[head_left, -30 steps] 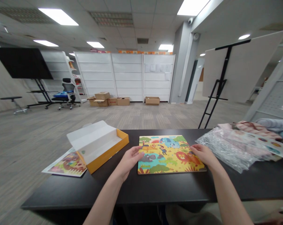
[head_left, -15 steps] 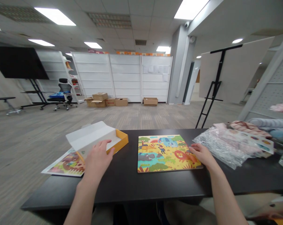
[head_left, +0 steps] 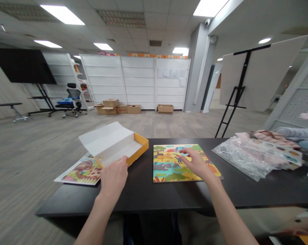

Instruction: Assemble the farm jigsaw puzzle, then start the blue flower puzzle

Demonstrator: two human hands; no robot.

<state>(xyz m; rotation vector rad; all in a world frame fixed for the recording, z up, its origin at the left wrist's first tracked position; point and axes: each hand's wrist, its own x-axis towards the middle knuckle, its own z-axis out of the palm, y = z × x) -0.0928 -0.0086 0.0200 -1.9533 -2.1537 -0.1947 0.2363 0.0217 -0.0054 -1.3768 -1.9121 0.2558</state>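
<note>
On the black table a yellow cardboard box (head_left: 143, 147) stands with its flap folded back, showing a white inside. My left hand (head_left: 114, 177) grips the front wall of this box, its fingers bent over the edge. To the right lies a flat jigsaw puzzle (head_left: 166, 167) with a colourful animal scene. Over the puzzle's right half hovers my right hand (head_left: 198, 164), fingers apart and holding nothing; it covers part of the picture. Partly under the box is a printed picture sheet (head_left: 84, 172).
Crinkled clear plastic packaging (head_left: 256, 154) and rolled cloths (head_left: 294, 133) lie on the table's right side. Beyond the table stand a black easel (head_left: 237, 92) with a white board, cardboard boxes (head_left: 110, 106) and white shelves (head_left: 138, 83).
My right hand has moved left from the puzzle's right edge to above its middle. My left hand has come down onto the box's front wall. The view has shifted slightly.
</note>
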